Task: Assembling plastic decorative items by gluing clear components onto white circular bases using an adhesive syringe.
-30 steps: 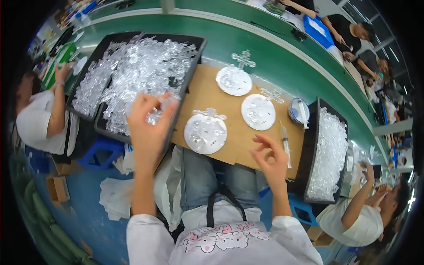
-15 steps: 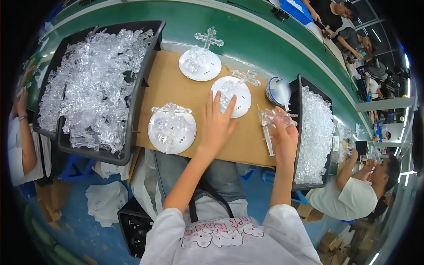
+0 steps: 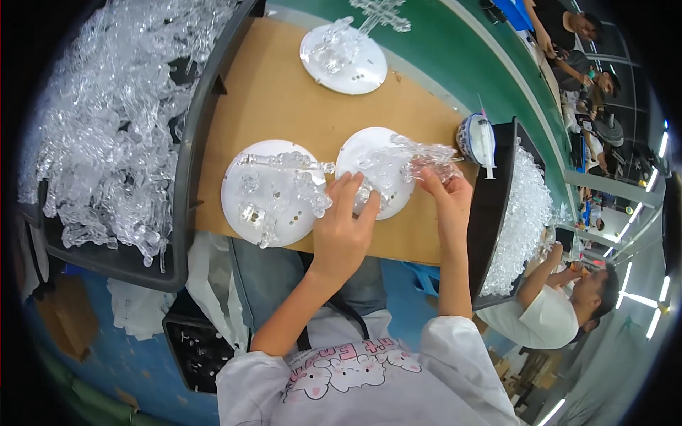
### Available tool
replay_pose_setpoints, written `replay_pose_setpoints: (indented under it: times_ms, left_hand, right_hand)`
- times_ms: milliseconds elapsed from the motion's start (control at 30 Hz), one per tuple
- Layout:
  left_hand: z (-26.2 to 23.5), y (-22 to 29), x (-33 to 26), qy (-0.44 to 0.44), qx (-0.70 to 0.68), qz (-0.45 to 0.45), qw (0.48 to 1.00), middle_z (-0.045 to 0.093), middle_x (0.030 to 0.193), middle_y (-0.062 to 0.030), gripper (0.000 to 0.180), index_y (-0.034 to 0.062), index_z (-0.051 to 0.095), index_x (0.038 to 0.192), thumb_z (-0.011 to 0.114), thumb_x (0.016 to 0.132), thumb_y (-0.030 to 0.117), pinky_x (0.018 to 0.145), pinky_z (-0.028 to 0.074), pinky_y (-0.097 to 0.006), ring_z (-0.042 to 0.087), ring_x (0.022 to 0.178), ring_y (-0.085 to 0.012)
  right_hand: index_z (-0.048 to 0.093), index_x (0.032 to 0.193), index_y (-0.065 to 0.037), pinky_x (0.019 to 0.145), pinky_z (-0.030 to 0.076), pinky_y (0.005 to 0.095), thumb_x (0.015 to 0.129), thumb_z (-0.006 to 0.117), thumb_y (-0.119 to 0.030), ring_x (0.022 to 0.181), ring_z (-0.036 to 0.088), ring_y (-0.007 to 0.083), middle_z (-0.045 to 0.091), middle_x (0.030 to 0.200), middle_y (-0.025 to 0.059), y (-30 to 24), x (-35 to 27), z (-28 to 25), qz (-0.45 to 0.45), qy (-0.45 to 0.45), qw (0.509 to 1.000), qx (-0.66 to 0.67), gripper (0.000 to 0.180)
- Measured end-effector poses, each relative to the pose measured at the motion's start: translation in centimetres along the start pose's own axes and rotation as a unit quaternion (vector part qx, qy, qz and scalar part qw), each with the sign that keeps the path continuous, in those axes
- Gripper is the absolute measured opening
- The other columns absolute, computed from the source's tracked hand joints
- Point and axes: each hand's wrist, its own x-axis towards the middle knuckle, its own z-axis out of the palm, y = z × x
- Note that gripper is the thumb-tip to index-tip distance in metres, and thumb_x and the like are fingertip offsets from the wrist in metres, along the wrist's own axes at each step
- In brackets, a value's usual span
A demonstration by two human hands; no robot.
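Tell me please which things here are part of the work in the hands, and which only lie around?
In hand:
left hand on the middle white disc
right hand holding a clear plastic piece

Lying about:
near white disc with clear pieces on it
far white disc
left tray of clear parts
right tray of clear parts
syringe

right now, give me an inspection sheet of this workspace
surface: brown board on a green bench
job's things: middle white disc under both hands; clear plastic piece over it
clutter: left white disc and far white disc with clear parts; left tray and right tray heaped with clear pieces; syringe
grippers: left hand on the disc; right hand pinching the clear piece
cables: nothing seen
surroundings: other workers at the right; blue floor
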Motion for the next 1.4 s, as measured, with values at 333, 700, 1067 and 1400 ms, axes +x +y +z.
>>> replay_pose_setpoints:
  times_ms: [333, 700, 1067, 1400]
  left_hand:
    - [0.5, -0.3, -0.4, 0.024, -0.001, 0.006, 1.0, 0.056, 0.117, -0.0158, 0.032, 0.0044, 0.066, 0.098, 0.07, 0.067, -0.002, 0.081, 0.051, -0.04, 0.058, 0.107, -0.0367]
    - [0.6, -0.2, -0.1, 0.038, -0.018, 0.006, 0.999, 0.056, 0.114, -0.0154, 0.029, 0.0041, 0.067, 0.096, 0.07, 0.068, -0.001, 0.079, 0.052, -0.039, 0.058, 0.106, -0.0366]
    - [0.8, -0.3, -0.2, 0.039, -0.003, 0.008, 0.999, 0.056, 0.115, -0.0164, 0.025, 0.0045, 0.065, 0.095, 0.066, 0.07, 0.002, 0.084, 0.05, -0.042, 0.057, 0.107, -0.0358]
    - [0.9, -0.3, -0.1, 0.051, -0.01, 0.007, 0.999, 0.056, 0.114, -0.0147, 0.026, 0.0061, 0.066, 0.095, 0.069, 0.069, 0.001, 0.082, 0.052, -0.039, 0.059, 0.106, -0.0348]
  right_hand:
    - [0.059, 0.114, 0.002, 0.085, 0.051, 0.0293, 0.088, 0.065, -0.012, 0.093, 0.064, 0.0134, 0.068, 0.104, 0.008, -0.4, 0.1, 0.5, -0.01, -0.006, 0.999, -0.032, 0.03]
    - [0.059, 0.117, 0.004, 0.083, 0.047, 0.0232, 0.086, 0.067, -0.004, 0.092, 0.06, 0.009, 0.067, 0.104, 0.0062, -0.1, -1.2, 0.6, -0.105, -0.001, 0.986, -0.131, 0.032]
    - [0.062, 0.113, 0.0, 0.077, 0.052, 0.0268, 0.086, 0.065, -0.005, 0.089, 0.066, 0.0131, 0.07, 0.094, 0.0134, -2.6, -1.7, 2.6, -0.141, -0.017, 0.909, -0.391, 0.027]
    - [0.063, 0.112, 0.002, 0.073, 0.048, 0.0209, 0.087, 0.066, -0.006, 0.082, 0.058, 0.0056, 0.069, 0.097, 0.0052, -1.2, -1.6, 1.5, -0.121, 0.006, 0.972, -0.203, 0.027]
